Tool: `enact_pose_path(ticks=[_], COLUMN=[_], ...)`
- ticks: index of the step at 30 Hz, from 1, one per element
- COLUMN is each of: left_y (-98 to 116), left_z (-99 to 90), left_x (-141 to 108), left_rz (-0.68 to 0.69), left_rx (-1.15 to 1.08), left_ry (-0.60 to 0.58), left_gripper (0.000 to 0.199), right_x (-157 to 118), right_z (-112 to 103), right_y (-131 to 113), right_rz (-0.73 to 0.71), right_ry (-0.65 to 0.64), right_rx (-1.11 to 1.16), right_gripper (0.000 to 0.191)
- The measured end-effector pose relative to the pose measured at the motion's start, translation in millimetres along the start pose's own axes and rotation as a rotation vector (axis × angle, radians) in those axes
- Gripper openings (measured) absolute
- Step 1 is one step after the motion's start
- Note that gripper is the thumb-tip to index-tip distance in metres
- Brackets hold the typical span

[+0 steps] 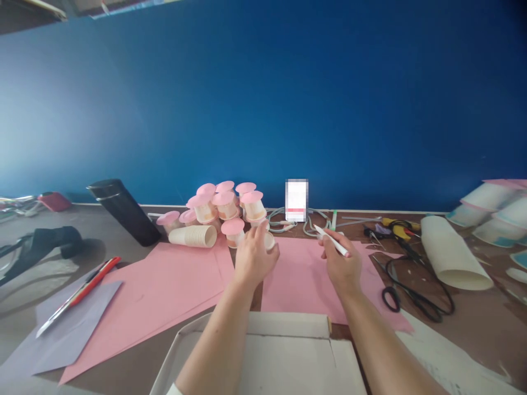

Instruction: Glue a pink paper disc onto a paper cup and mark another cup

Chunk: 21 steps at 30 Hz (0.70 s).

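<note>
My left hand [254, 255] is closed round a small paper cup [269, 241], whose rim shows between the thumb and fingers. Most of that cup is hidden by the hand. In my right hand [343, 266] is a white marker [336, 243] with a pink end, its tip pointing up and left over a sheet of pink paper [294, 280]. Just left of my left hand stand several small cups topped with pink paper discs [225, 198], some stacked. A nested stack of plain paper cups [193, 236] lies on its side beside them.
Black scissors [415, 302] and a large paper tube [455, 252] lie at right, with bigger cups [486, 200] beyond. At left are a red utility knife [88, 288] and a leaning black bottle [125, 211]. A white cardboard box [296, 362] is nearest me. A blue partition [263, 104] rises behind.
</note>
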<state>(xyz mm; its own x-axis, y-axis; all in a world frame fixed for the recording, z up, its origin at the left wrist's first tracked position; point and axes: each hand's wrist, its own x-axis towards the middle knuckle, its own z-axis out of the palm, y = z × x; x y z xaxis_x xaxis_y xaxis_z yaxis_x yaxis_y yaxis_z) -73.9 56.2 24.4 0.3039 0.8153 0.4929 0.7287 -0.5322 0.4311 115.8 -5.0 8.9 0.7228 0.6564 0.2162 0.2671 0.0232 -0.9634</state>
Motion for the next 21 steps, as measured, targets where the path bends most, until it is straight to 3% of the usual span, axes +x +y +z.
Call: enact_pose_path(ticks=[5,8,16,21], left_y=[3.6,3.1,-4.0,-4.1], left_z=[-30.0,-33.6,-26.1,-26.2], left_x=[-6.6,-7.2,-4.0,-6.2], left_rz=[0.044,0.046,-0.084,-0.129], left_rx=[0.015,0.018,0.211,0.298], left_ry=[0.473,0.552,0.151,-0.032], left_gripper=[0.041,0.039,0.039,0.033], right_x=[-5.7,-7.8,-6.1,-6.6], right_z=[3.0,4.0,2.4,3.9], right_y=[-0.9,-0.7,1.8,3.8], right_rz=[-0.02,-0.035,-0.08,-0.082], right_ry=[-0.003,-0.028,-0.071,-0.077], right_rx=[-0.016,-0.022,-0.074,-0.04], right_gripper=[0.039,0.038,0.038,0.038])
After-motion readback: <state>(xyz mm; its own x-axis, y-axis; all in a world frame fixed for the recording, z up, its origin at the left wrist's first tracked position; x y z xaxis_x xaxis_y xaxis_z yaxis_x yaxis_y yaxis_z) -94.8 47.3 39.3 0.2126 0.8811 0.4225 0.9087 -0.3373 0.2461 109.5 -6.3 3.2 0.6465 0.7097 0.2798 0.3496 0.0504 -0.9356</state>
